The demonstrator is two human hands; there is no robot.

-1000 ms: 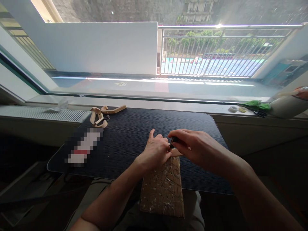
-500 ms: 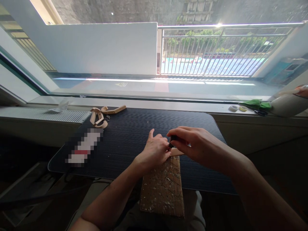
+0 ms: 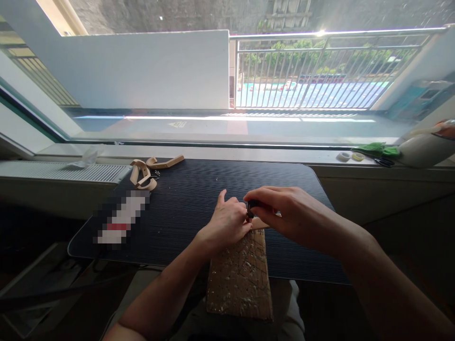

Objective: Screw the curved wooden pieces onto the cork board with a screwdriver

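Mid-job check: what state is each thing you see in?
Right hand: closed on the dark tool.
Dark tool: gripped, partly hidden.
Left hand: mostly curled, one finger sticking out.
Wooden piece: partly covered by the hands.
Brown board: pitted, jutting past the table.
Curved wooden pieces: loose, clustered.
Green cloth: crumpled.
Clear plastic: crumpled.

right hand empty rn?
No, the right hand holds a small black tool close beside the left hand.
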